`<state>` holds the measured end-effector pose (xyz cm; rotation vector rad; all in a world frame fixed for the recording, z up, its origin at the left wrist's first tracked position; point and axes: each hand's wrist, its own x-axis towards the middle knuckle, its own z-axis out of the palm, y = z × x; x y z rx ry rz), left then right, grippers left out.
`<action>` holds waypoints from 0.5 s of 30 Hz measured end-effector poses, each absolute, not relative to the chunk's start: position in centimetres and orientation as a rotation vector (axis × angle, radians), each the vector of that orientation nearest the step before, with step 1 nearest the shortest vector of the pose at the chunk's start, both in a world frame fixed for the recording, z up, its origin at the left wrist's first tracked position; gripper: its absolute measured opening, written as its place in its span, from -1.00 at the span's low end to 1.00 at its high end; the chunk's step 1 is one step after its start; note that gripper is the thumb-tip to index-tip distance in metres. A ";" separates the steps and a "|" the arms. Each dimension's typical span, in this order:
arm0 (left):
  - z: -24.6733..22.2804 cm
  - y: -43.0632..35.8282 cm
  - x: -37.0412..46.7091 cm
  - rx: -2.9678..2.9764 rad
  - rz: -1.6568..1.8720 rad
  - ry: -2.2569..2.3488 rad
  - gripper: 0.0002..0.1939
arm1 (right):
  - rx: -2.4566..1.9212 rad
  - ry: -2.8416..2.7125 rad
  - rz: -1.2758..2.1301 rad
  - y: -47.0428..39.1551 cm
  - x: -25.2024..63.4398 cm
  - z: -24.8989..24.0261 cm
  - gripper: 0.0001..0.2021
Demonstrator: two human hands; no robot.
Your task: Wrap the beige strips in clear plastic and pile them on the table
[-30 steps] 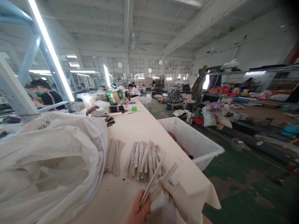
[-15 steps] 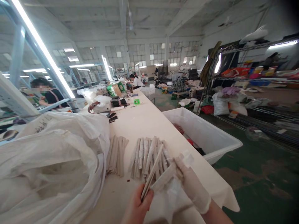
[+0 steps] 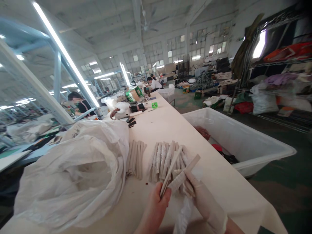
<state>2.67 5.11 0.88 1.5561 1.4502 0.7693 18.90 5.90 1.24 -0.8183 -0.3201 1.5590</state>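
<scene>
The end of a pale strip (image 3: 193,163) now juts past the fingers of a worker's gloved right hand (image 3: 201,195), which gripped nearer its tip half a second earlier. From left, a slumped white sack (image 3: 64,172) sits by a row of flat strips (image 3: 135,159) and a pile of partly wrapped strips (image 3: 162,159) on a cream-covered table (image 3: 168,126); the bare left hand (image 3: 157,201) closes around slim strips (image 3: 170,172), the right pinches the pale strip above the table, and a white bin (image 3: 263,162) stands alongside
</scene>
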 end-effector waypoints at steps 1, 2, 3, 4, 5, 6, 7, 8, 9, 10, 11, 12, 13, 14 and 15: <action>0.9 5.9 2.7 1.548 0.786 1.494 -0.78 | -0.752 -0.300 1.579 6.1 19.1 1.0 -0.74; 0.9 7.0 2.8 1.532 0.803 1.546 -0.79 | -0.675 -0.278 1.607 6.3 19.6 0.6 -0.73; 0.9 8.2 2.9 1.512 0.821 1.598 -0.80 | -0.596 -0.255 1.642 6.7 20.2 0.2 -0.71; 0.8 9.5 3.0 1.495 0.839 1.642 -0.82 | -0.529 -0.239 1.684 7.0 20.8 -0.2 -0.68; 0.7 10.9 3.2 1.488 0.850 1.667 -0.84 | -0.487 -0.232 1.714 7.4 21.4 -0.7 -0.65; 0.5 12.1 3.3 1.484 0.851 1.685 -0.85 | -0.469 -0.229 1.723 7.6 22.0 -1.1 -0.62; 0.3 13.3 3.5 1.488 0.848 1.694 -0.85 | -0.472 -0.218 1.720 7.9 22.4 -1.4 -0.61; 0.1 14.2 3.6 1.501 0.842 1.698 -0.85 | -0.484 -0.194 1.715 8.0 22.7 -1.6 -0.62; 0.0 14.8 3.6 1.521 0.837 1.698 -0.85 | -0.499 -0.153 1.716 8.1 22.9 -1.6 -0.66; -0.1 15.1 3.6 1.548 0.835 1.693 -0.85 | -0.509 -0.101 1.722 8.1 23.1 -1.5 -0.72; 0.0 15.1 3.5 1.574 0.835 1.685 -0.85 | -0.516 -0.044 1.735 8.1 23.2 -1.2 -0.76; 0.0 15.0 3.3 1.595 0.833 1.675 -0.86 | -0.526 0.005 1.753 8.2 23.2 -0.8 -0.75; 0.1 14.6 3.1 1.606 0.824 1.659 -0.86 | -0.536 0.034 1.768 8.3 23.2 -0.5 -0.72; 0.3 14.1 3.1 1.609 0.806 1.636 -0.86 | -0.549 0.045 1.774 8.4 23.2 -0.2 -0.70; 0.5 13.4 3.1 1.605 0.777 1.605 -0.84 | -0.560 0.041 1.776 8.6 23.2 0.0 -0.69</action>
